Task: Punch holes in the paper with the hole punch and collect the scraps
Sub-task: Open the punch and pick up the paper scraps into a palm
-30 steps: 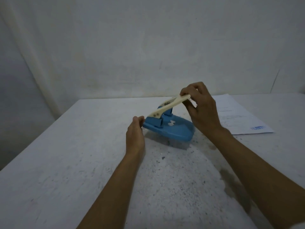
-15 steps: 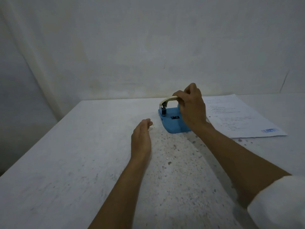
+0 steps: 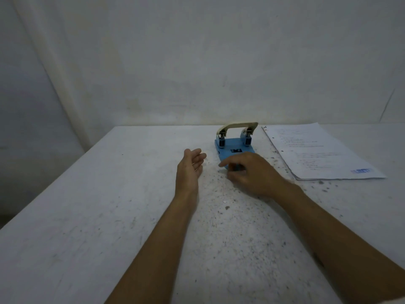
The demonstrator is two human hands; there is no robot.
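Right hand (image 3: 252,174) let go of hole punch (image 3: 235,142), dropped just in front of it; fingers curled, pinch contents unclear. Left hand (image 3: 190,170) stayed cupped open, empty, left of punch. Punch upright now, paper (image 3: 324,154) right of punch. Scraps (image 3: 224,201) nearer than punch; collecting likely started.

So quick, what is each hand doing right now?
Left hand: open, palm up, empty.
Right hand: fingers curled over the table; grip cannot be told.
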